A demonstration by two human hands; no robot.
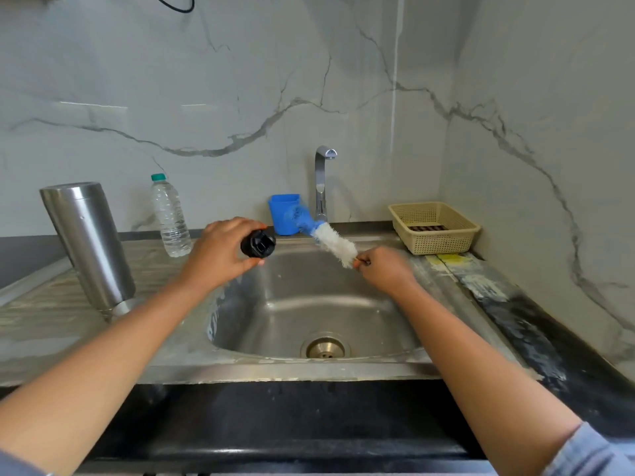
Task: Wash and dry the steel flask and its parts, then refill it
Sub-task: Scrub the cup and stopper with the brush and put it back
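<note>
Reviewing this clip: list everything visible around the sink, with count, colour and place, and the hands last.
steel flask: 1, silver, mouth down on the drainboard, left of the sink
water bottle: 1, clear with green cap, upright, right of the flask
blue holder: 1, blue, behind the sink, left of the tap
tap: 1, chrome, behind the sink
basket: 1, beige, counter right of the tap; dark contents unclear
sink: 1, steel, centre
bottle brush: 1, white and blue, over the sink
flask lid: 1, black, over the sink's left edge
left hand: grips the lid
right hand: holds the brush
</note>
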